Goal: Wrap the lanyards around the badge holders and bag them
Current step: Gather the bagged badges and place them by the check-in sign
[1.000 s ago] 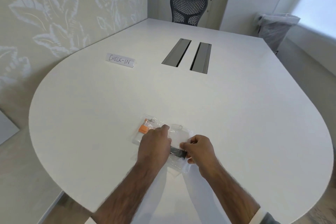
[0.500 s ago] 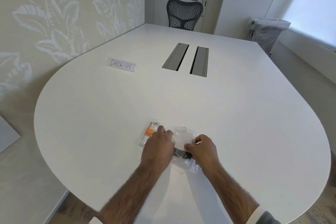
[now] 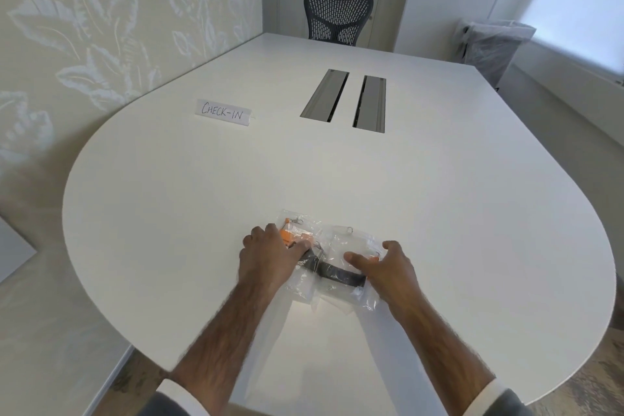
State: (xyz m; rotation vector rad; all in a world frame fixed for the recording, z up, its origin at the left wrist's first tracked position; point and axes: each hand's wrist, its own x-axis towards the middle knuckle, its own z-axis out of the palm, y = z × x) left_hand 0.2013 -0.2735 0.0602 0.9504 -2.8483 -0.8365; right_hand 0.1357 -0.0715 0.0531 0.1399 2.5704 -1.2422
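Observation:
A clear plastic bag (image 3: 337, 240) lies on the white table (image 3: 337, 172) near its front edge. Inside show an orange lanyard (image 3: 288, 236) at the left and a black lanyard (image 3: 341, 273) across the middle, wrapped on badge holders. My left hand (image 3: 270, 258) grips the bag's left end, fingers curled over the orange part. At the bag's right end my right hand (image 3: 388, 267) rests with its thumb spread out and arched fingertips touching the plastic.
A paper sign reading CHECK-IN (image 3: 223, 112) lies at the back left. Two grey cable hatches (image 3: 344, 100) sit in the table's middle. A mesh chair (image 3: 337, 15) stands at the far end, a lined bin (image 3: 489, 44) at the right.
Both hands were pinching the bag close together near its middle. They have moved apart; my right hand slid to the bag's right end and spread its thumb, uncovering the black lanyard.

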